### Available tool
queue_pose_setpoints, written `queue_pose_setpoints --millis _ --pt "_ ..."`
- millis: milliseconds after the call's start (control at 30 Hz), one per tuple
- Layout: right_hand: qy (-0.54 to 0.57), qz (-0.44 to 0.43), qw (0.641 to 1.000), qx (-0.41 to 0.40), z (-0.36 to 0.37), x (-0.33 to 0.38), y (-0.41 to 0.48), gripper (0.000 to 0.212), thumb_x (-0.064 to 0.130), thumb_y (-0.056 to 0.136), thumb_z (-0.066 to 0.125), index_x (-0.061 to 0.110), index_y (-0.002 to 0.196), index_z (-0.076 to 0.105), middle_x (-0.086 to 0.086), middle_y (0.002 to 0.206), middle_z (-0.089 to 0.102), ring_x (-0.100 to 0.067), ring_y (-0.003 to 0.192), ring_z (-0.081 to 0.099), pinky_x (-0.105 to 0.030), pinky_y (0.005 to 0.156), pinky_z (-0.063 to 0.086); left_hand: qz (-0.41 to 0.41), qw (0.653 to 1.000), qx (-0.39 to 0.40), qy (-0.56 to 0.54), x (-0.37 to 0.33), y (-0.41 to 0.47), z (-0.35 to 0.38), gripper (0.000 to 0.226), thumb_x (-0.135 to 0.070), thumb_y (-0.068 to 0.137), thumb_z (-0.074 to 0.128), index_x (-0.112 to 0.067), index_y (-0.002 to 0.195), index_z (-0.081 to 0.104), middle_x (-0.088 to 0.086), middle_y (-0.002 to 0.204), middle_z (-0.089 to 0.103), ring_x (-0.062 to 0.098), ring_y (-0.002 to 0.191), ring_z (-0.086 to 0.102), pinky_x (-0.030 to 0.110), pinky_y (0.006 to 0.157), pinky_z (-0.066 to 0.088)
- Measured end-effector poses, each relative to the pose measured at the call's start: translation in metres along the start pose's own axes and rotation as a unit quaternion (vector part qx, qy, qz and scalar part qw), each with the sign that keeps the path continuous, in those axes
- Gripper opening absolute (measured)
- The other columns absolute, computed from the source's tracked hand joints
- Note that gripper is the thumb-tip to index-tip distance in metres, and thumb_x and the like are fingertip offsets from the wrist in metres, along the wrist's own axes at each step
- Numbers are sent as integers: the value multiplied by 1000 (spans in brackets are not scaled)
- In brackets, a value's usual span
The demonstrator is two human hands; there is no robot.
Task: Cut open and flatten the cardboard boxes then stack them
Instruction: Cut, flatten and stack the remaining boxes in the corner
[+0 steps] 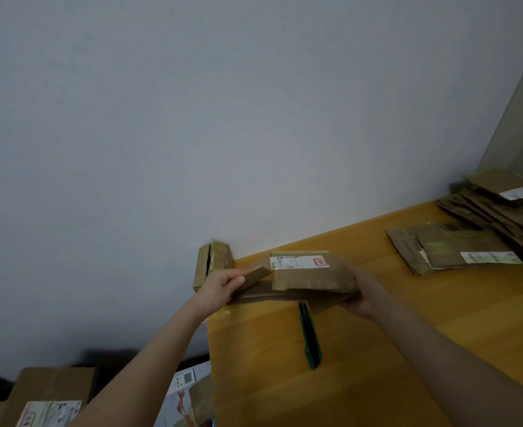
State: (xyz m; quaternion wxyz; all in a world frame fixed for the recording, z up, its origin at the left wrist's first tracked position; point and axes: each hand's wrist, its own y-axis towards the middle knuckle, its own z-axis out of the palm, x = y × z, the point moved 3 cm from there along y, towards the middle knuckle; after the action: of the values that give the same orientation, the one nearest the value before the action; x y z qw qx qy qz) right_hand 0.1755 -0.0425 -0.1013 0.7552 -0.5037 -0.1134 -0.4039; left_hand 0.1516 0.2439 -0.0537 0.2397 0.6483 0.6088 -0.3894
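A partly flattened cardboard box (311, 277) with a white shipping label hangs just above the far left corner of the wooden table (377, 349). My left hand (220, 288) grips a loose flap at its left end, thumb on top. My right hand (361, 294) holds its right end, fingers hidden under the cardboard. A green and black utility knife (310, 337) lies on the table below the box, untouched. Flattened boxes lie in a stack (451, 248) at the right, with a bigger pile (500, 204) behind it.
A small closed box (212, 263) leans on the grey wall beside the table's corner. Below left of the table sit a taped box (47, 396) with a label and other packaging (186, 396). A curtain (521, 118) hangs at the far right.
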Motion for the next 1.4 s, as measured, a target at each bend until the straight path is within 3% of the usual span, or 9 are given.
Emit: queue_pose_setpoints --millis 133,267,433,500,600,767,833,1167,1400 --pt "-38 -21 997 -58 4 -7 6 34 3 92 58 -3 124 50 -17 97 60 -28 83 61 -30 44 56 5 998 -1 59 6 -2 14 31 -18 102 44 -19 127 61 -6 126 61 8 113 55 15 91 41" --pt "-45 -42 997 -42 7 -13 11 34 1 91 57 3 124 50 -17 105 64 -32 92 63 -37 63 56 -133 981 -118 -81 26 -5 15 53 -41 100 44 -12 144 42 4 144 46 23 133 42 33 103 35" --pt "-148 -27 989 11 16 -31 15 37 7 90 62 7 126 54 -13 111 66 -29 97 65 -43 79 57 -324 886 -141 -301 67 -24 17 42 -23 90 66 -7 126 52 14 115 62 29 97 60 43 78 51" --pt "-275 -73 958 -33 21 -42 23 44 11 91 63 9 133 52 -8 122 61 -23 102 60 -39 85 52 -340 871 -186 -301 86 -35 11 37 -17 91 64 -7 126 53 12 103 62 29 90 59 46 78 50" --pt "-430 -145 880 -139 23 -57 33 35 16 96 56 9 130 54 -10 129 56 -21 106 55 -29 83 46 -357 876 -223 -234 114 -53 -4 41 -15 94 60 -10 133 48 17 118 58 31 97 55 47 85 47" --pt "-693 -72 701 -151 14 -100 50 31 21 100 45 26 130 52 -8 138 48 -27 118 51 -39 93 50 -394 874 -242 -147 153 -77 1 48 -12 92 61 -8 137 45 21 129 53 38 111 52 46 85 42" --pt "-727 -51 663 -172 6 -113 58 33 30 99 47 22 131 46 -7 135 48 -27 120 48 -38 93 47 -408 872 -227 -148 165 -82 14 46 -12 92 60 -8 136 47 20 128 54 37 112 53 49 92 43" --pt "-729 -45 652 -204 -27 -113 105 34 26 95 51 15 127 47 -9 124 52 -29 111 54 -36 77 45 -405 895 -178 -65 177 -44 61 42 -19 91 63 -8 130 52 15 125 58 33 116 53 49 100 43" --pt "-768 -158 581 -218 -28 -83 111 43 28 95 50 13 134 42 -13 136 39 -30 123 37 -37 96 39 -404 895 -171 -75 158 -16 100 57 -20 90 64 -10 139 36 16 135 51 36 123 50 47 101 42"
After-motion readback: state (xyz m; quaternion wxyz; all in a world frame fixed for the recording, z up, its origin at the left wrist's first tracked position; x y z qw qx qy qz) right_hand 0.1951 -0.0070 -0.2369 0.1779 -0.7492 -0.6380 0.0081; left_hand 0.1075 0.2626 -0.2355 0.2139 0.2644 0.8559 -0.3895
